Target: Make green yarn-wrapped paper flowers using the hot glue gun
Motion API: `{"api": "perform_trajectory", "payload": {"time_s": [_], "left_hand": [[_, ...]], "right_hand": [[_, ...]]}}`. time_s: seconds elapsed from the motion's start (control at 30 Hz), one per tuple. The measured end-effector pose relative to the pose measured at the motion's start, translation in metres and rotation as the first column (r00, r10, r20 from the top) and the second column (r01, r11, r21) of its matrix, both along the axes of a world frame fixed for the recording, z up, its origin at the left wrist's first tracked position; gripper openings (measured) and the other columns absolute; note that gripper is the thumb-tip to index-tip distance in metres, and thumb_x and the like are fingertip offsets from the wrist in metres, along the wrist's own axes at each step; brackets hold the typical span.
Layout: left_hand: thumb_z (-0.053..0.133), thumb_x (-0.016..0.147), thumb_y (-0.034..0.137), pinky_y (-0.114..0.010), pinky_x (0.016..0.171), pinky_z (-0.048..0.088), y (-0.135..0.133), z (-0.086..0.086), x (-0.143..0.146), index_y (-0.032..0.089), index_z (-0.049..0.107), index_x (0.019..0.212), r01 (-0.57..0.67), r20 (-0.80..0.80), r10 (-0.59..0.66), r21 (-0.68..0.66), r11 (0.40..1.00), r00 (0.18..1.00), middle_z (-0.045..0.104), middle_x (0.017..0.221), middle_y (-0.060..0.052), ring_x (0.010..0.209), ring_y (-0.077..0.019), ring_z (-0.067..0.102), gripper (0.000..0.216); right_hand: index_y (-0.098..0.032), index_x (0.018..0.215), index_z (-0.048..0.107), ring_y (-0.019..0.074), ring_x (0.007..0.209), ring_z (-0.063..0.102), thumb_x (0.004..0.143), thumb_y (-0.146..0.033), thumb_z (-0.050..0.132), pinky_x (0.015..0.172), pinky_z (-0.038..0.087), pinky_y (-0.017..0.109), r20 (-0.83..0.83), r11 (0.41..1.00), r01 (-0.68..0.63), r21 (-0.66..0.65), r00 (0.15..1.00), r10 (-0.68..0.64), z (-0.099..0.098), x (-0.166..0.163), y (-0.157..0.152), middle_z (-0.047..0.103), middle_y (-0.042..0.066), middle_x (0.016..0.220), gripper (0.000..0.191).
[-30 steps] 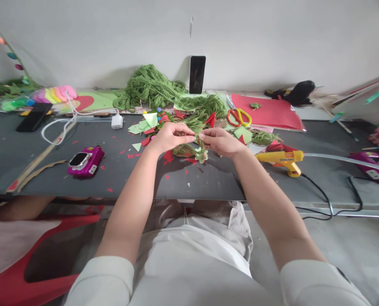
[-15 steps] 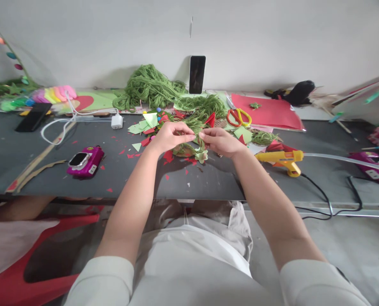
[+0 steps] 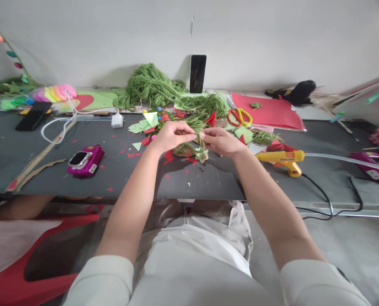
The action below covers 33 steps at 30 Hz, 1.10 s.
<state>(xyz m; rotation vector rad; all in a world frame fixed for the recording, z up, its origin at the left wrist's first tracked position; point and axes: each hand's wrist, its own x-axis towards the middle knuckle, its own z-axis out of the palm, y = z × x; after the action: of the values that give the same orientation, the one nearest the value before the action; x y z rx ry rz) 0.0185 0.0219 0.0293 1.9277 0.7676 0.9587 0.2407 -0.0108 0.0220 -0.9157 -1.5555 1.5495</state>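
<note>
My left hand [image 3: 172, 138] is closed in a pinch, thumb against forefinger, over the middle of the desk. Right beside it, almost fingertip to fingertip, my right hand [image 3: 221, 141] pinches too. Green yarn [image 3: 198, 141] runs between and below the fingertips; the exact strand held is partly hidden. A pale green flower-shaped piece [image 3: 202, 155] lies just under the hands. Behind them spreads more loose green yarn [image 3: 213, 105], with a folded red paper piece [image 3: 211, 119] standing by it. Red and green paper scraps [image 3: 141, 126] surround my left hand.
A yellow hot glue gun [image 3: 281, 159] with its cord lies right of my right arm. Scissors [image 3: 239, 117] rest near a red sheet [image 3: 269, 111]. A phone [image 3: 197, 74] leans on the wall. A purple device [image 3: 86, 160] sits left; another person's arm [image 3: 23, 207] shows lower left.
Both hands keep the same pinch in nearly the same place. The view has shifted very slightly.
</note>
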Motion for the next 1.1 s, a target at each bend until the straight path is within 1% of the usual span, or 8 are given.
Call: {"api": "perform_trajectory", "payload": {"time_s": [0.3, 0.4, 0.47, 0.57, 0.67, 0.8, 0.9, 1.1], "left_hand": [[0.081, 0.084, 0.047, -0.028, 0.064, 0.042, 0.003, 0.006, -0.011, 0.018, 0.08, 0.085, -0.073, 0.024, 0.072, 0.01, 0.997, 0.997, 0.071, 0.078, -0.004, 0.069, -0.0137, 0.057, 0.03], [0.074, 0.089, 0.049, -0.027, 0.061, 0.038, 0.002, 0.009, -0.016, 0.017, 0.079, 0.085, -0.108, 0.037, 0.109, -0.016, 0.994, 0.993, 0.067, 0.072, -0.002, 0.063, -0.0115, 0.05, 0.033], [0.074, 0.089, 0.048, -0.027, 0.062, 0.039, 0.001, 0.008, -0.015, 0.015, 0.079, 0.085, -0.094, 0.001, 0.095, -0.063, 0.994, 0.996, 0.067, 0.071, -0.002, 0.063, -0.0117, 0.052, 0.034], [0.08, 0.083, 0.047, -0.03, 0.072, 0.047, -0.003, 0.004, -0.007, 0.014, 0.081, 0.093, -0.04, -0.048, 0.033, -0.158, 0.987, 0.998, 0.076, 0.085, -0.006, 0.076, -0.0168, 0.064, 0.034], [0.084, 0.08, 0.045, -0.032, 0.079, 0.051, -0.008, -0.001, 0.006, 0.015, 0.082, 0.105, 0.006, 0.0, -0.006, -0.176, 0.984, 1.0, 0.079, 0.1, -0.009, 0.086, -0.0202, 0.069, 0.039], [0.086, 0.079, 0.043, -0.028, 0.07, 0.047, -0.012, -0.007, 0.02, 0.014, 0.081, 0.097, 0.01, 0.044, -0.005, -0.112, 0.994, 0.999, 0.075, 0.085, -0.005, 0.075, -0.0157, 0.063, 0.034], [0.084, 0.081, 0.042, -0.027, 0.067, 0.044, -0.013, -0.011, 0.024, 0.014, 0.079, 0.087, -0.007, 0.067, 0.013, -0.091, 0.996, 0.998, 0.071, 0.078, -0.003, 0.072, -0.0147, 0.06, 0.03], [0.071, 0.092, 0.047, -0.029, 0.066, 0.042, -0.012, -0.012, 0.025, 0.015, 0.074, 0.08, -0.043, 0.042, 0.046, -0.063, 0.997, 0.998, 0.066, 0.074, -0.003, 0.071, -0.0161, 0.058, 0.034]], "right_hand": [[-0.02, 0.069, 0.056, 0.0099, 0.061, 0.041, 0.073, -0.068, 0.086, 0.06, 0.04, 0.027, -0.059, 0.999, 0.035, 0.005, 0.998, -0.035, -0.004, 0.004, 0.002, 0.044, -0.004, 0.066, 0.057], [-0.02, 0.069, 0.057, 0.0104, 0.061, 0.042, 0.077, -0.071, 0.081, 0.06, 0.04, 0.027, -0.008, 0.987, 0.09, 0.132, 0.996, -0.09, -0.002, 0.004, 0.003, 0.048, -0.003, 0.065, 0.057], [-0.02, 0.07, 0.06, 0.0109, 0.061, 0.044, 0.08, -0.074, 0.076, 0.061, 0.04, 0.028, 0.028, 0.941, 0.188, 0.28, 0.979, -0.204, -0.001, 0.001, 0.003, 0.053, -0.002, 0.064, 0.058], [-0.019, 0.075, 0.064, 0.0121, 0.062, 0.048, 0.081, -0.077, 0.071, 0.06, 0.041, 0.028, 0.003, 0.809, 0.371, 0.456, 0.908, -0.419, -0.001, -0.006, 0.002, 0.058, 0.0, 0.065, 0.059], [-0.02, 0.079, 0.067, 0.014, 0.064, 0.054, 0.084, -0.076, 0.069, 0.062, 0.045, 0.03, -0.041, 0.706, 0.457, 0.541, 0.853, -0.521, -0.003, -0.015, -0.001, 0.063, 0.001, 0.07, 0.056], [-0.021, 0.08, 0.069, 0.0162, 0.07, 0.061, 0.089, -0.067, 0.069, 0.069, 0.052, 0.032, -0.086, 0.619, 0.511, 0.596, 0.807, -0.584, -0.004, -0.025, -0.006, 0.069, 0.003, 0.075, 0.046], [-0.021, 0.08, 0.071, 0.0167, 0.071, 0.063, 0.09, -0.06, 0.071, 0.071, 0.054, 0.033, -0.119, 0.597, 0.543, 0.59, 0.79, -0.602, -0.005, -0.028, -0.007, 0.072, 0.003, 0.076, 0.041], [-0.021, 0.08, 0.075, 0.0161, 0.067, 0.063, 0.083, -0.066, 0.077, 0.066, 0.055, 0.032, -0.147, 0.633, 0.58, 0.513, 0.786, -0.601, -0.004, -0.026, -0.006, 0.073, 0.003, 0.075, 0.045]]}}
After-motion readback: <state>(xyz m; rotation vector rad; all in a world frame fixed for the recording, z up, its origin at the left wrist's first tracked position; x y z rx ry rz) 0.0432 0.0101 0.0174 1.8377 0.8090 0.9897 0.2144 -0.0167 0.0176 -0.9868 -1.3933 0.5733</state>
